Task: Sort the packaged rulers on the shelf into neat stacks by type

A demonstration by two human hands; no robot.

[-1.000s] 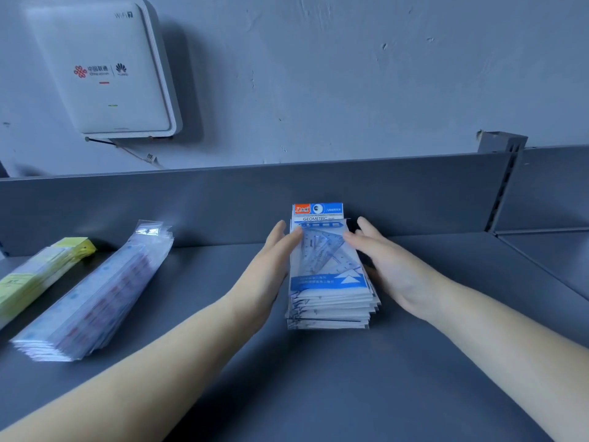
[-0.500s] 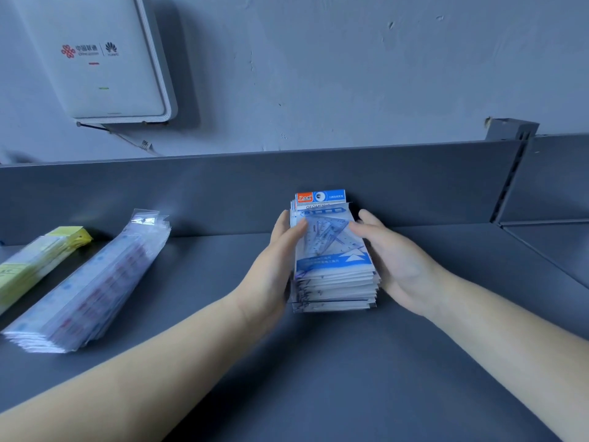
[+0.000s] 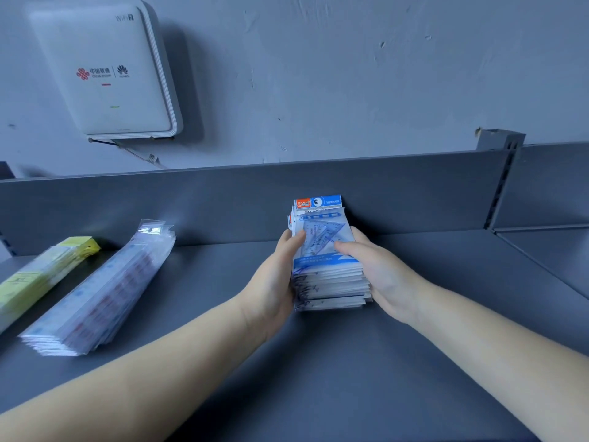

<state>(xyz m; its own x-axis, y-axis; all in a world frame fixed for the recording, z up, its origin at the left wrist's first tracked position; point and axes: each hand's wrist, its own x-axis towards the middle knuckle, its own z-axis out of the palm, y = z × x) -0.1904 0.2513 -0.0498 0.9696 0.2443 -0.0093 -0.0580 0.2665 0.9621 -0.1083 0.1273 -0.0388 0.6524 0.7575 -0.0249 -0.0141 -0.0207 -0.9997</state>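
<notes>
A stack of blue-and-white packaged geometry ruler sets (image 3: 325, 250) sits near the back of the grey shelf (image 3: 318, 378). My left hand (image 3: 277, 275) grips its left side, thumb on the top pack. My right hand (image 3: 379, 272) grips its right side, thumb lying across the top. Further left lies a slanted stack of long clear-packed rulers (image 3: 98, 291) with red and blue print. A stack of yellow-green packed rulers (image 3: 41, 275) lies at the far left, cut off by the frame edge.
The shelf's grey back panel (image 3: 223, 202) rises right behind the stacks. A slotted upright post (image 3: 500, 183) and an adjoining shelf stand at the right. A white router box (image 3: 105, 71) hangs on the wall above left.
Both hands have closed in on the sides of the geometry set stack, thumbs moving onto the top pack. The stack's lower edge looks squeezed and less even.
</notes>
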